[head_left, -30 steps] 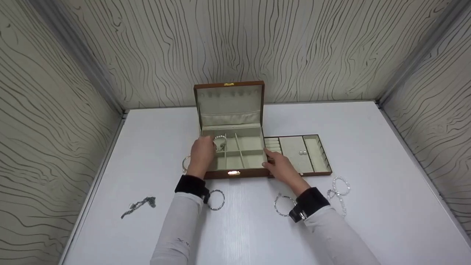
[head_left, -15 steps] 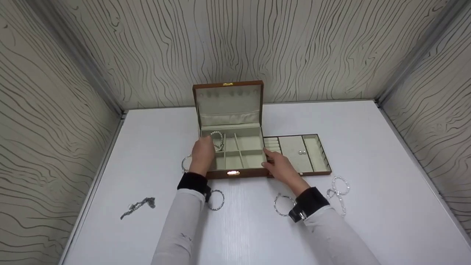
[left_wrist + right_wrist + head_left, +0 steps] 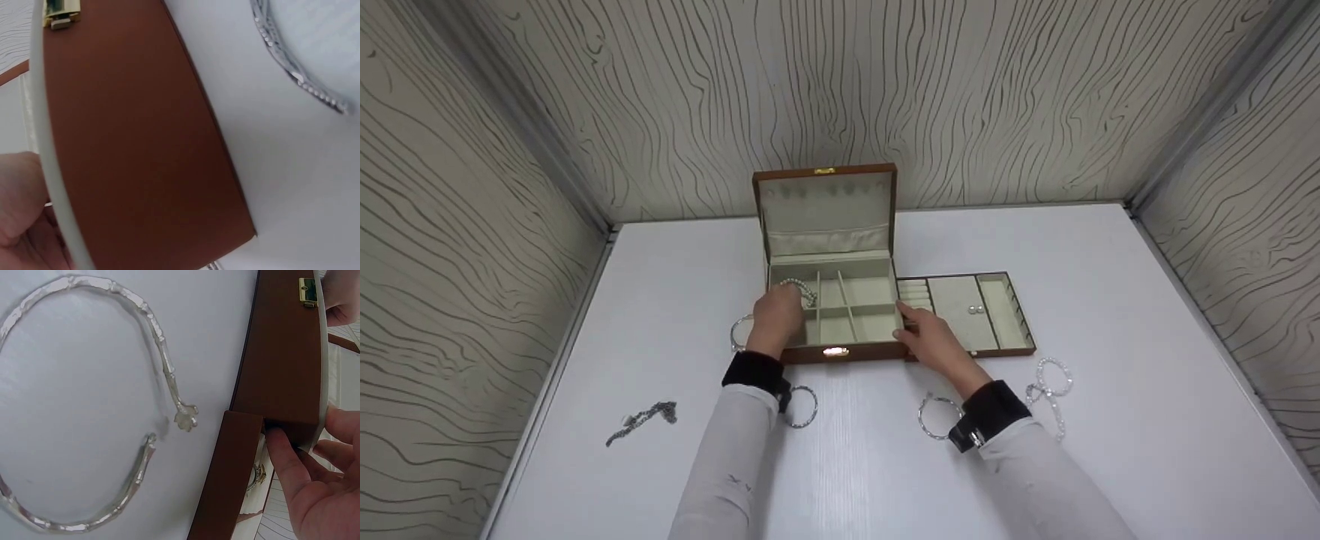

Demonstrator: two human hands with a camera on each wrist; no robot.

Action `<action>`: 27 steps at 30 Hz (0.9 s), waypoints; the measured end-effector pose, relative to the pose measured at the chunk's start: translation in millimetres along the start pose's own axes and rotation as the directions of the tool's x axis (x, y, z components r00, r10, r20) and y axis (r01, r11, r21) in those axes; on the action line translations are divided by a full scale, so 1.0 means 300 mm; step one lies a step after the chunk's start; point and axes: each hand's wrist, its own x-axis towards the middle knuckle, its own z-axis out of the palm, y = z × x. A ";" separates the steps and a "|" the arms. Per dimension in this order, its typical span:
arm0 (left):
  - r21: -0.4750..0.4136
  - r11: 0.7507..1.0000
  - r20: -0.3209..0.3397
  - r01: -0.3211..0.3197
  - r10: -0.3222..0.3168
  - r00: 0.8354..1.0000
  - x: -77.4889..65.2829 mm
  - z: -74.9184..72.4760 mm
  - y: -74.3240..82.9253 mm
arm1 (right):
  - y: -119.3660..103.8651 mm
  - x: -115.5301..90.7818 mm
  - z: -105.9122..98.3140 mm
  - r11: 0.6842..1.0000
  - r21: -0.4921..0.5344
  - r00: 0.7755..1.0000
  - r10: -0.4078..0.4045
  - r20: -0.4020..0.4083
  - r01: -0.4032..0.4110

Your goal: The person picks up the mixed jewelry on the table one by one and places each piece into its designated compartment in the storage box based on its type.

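A brown jewelry box (image 3: 870,351) stands with its lid up. My left hand (image 3: 777,319) reaches into its left side, fingers curled. Beside the fingers, a beaded bracelet (image 3: 812,292) shows in the back-left compartment; the hand covers part of it, and it seems to be held. My right hand (image 3: 934,341) grips the box's right front corner, with the thumb low against the wall in the right wrist view. A pulled-out drawer (image 3: 952,292) extends right of the box, carrying ring rolls and two pearl-like studs (image 3: 976,310). A gold ring (image 3: 257,476) shows there too.
Bangles lie in front of the box, left (image 3: 814,409) and right (image 3: 920,418). Another bangle (image 3: 733,336) is partly hidden beyond the left wrist. A dark chain (image 3: 649,416) lies at left, a clear beaded strand (image 3: 1070,377) at right. Patterned walls enclose the table.
The beaded bracelet has gone from standing upright to lying lower and tilted inside the compartment. My left hand has come down slightly. The right hand stays where it was.
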 end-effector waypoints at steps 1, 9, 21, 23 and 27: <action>0.001 1.000 0.010 -0.008 0.008 1.000 -0.002 0.000 0.000 | 0.000 0.000 0.001 1.000 0.003 1.000 0.001 0.001 -0.001; -0.152 0.988 0.058 -0.012 0.021 0.998 -0.027 -0.058 -0.007 | 0.004 0.006 0.002 1.000 -0.011 1.000 0.029 0.012 -0.029; -0.343 0.938 -0.087 0.050 -0.085 0.993 -0.086 -0.246 -0.137 | 0.007 0.006 0.001 0.999 -0.027 1.000 0.019 0.004 -0.019; -0.341 0.937 -0.078 0.077 -0.110 0.991 -0.102 -0.237 -0.170 | 0.007 0.007 0.001 0.999 -0.030 1.000 0.014 0.004 -0.014; -0.331 0.933 -0.035 0.138 -0.158 0.987 -0.129 -0.191 -0.223 | 0.007 0.008 0.003 0.999 -0.031 1.000 0.013 0.005 -0.013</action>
